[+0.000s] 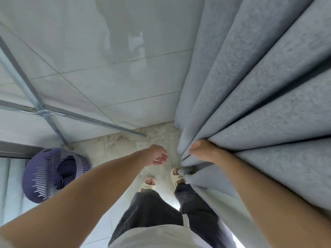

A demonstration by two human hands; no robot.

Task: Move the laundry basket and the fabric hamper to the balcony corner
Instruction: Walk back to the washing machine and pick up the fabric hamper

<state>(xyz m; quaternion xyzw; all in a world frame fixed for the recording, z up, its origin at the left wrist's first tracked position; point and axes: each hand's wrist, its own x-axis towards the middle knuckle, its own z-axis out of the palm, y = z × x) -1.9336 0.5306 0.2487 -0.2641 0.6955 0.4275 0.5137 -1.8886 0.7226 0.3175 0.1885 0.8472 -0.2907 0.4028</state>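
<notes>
**Hand on the curtain, basket at the wall**

Head view: the right hand (pixel 201 152) is gripping a blue-grey curtain (pixel 259 104) fold. The left hand (pixel 157 154) is hanging open, empty. The purple laundry basket (pixel 53 173) is sitting left, beside a metal rack (pixel 43 108).

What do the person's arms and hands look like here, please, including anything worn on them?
Both arms are bare from upper forearm to fingertips: no sleeves, watch, bracelet, rings or gloves show. The left hand and right hand have short, unpainted nails where these can be seen. Lower down are a pale top, dark trousers and cream open-toed slippers.
</notes>
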